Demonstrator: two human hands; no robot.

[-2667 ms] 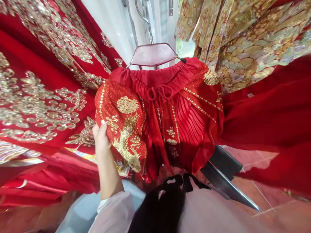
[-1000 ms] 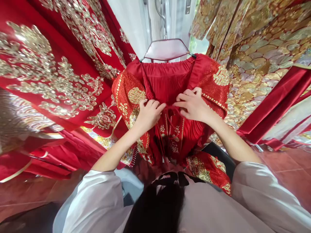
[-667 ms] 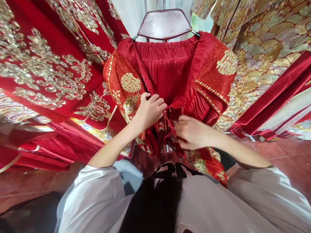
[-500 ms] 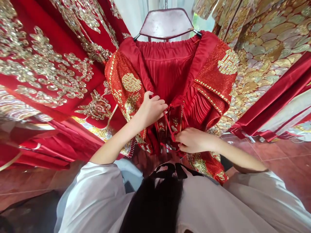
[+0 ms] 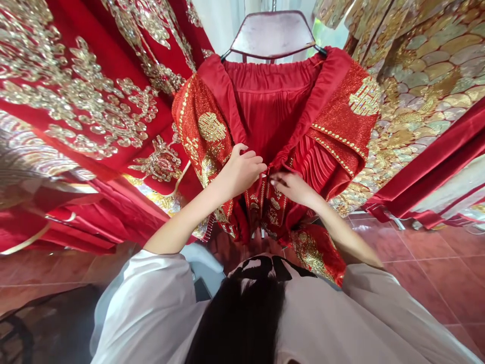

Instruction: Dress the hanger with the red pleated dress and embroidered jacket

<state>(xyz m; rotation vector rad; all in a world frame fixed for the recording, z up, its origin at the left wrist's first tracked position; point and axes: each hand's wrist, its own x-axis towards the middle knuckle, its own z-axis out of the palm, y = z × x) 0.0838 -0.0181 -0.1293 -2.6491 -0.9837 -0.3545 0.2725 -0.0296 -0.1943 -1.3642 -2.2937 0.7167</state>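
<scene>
A red skirt [image 5: 337, 103] with gold embroidery and a gathered waistband [image 5: 276, 76] hangs by its clips from a hanger [image 5: 273, 34] in front of me. Its front edges come together at my hands. My left hand [image 5: 246, 171] is closed, pinching the red drawstring [image 5: 268, 173] at the waistband's front. Just to the right and slightly lower, my right hand [image 5: 293, 188] is closed with bent fingertips at the same drawstring; its exact grip is partly hidden. Gold-trimmed panels [image 5: 275, 207] hang below both hands.
Red cloth with beaded gold ornament [image 5: 109, 111] hangs close on the left. A gold scale-patterned garment [image 5: 420, 65] hangs on the right, beside red velvet fabric [image 5: 428, 167]. A grey object [image 5: 206, 265] stands below, on the red tiled floor [image 5: 428, 268].
My right hand has moved up and left from lower on the drawstring to beside my left hand. My left hand keeps its place on the waistband. The view has shifted slightly.
</scene>
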